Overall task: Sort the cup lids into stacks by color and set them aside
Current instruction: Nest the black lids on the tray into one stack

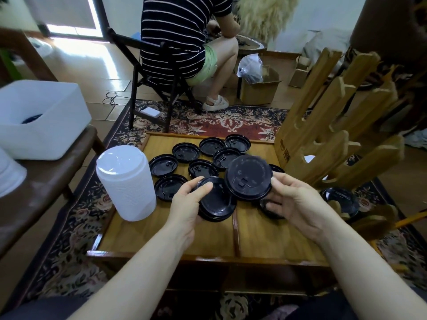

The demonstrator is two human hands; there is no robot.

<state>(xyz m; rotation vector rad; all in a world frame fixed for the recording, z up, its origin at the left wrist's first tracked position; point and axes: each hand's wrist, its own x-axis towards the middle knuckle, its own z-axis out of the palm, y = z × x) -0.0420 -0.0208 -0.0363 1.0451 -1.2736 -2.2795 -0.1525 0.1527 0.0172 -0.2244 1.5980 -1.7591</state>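
My left hand [188, 205] grips a short stack of black lids [216, 199] just above the wooden table [166, 232]. My right hand [298, 200] pinches a single black lid [248, 179] by its rim, tilted up and overlapping the stack's right edge. Several loose black lids [186, 152] lie spread over the far half of the table. A tall stack of white lids [127, 181] stands at the table's left edge. One more black lid [339, 199] lies off to the right, beyond the table.
A wooden slotted rack [323, 135] rises at the table's right side. A white bin [41, 118] sits on a brown stool at the left. Behind the table a person in a striped shirt sits on a folding chair [147, 79]. A cardboard box [258, 88] stands on the floor.
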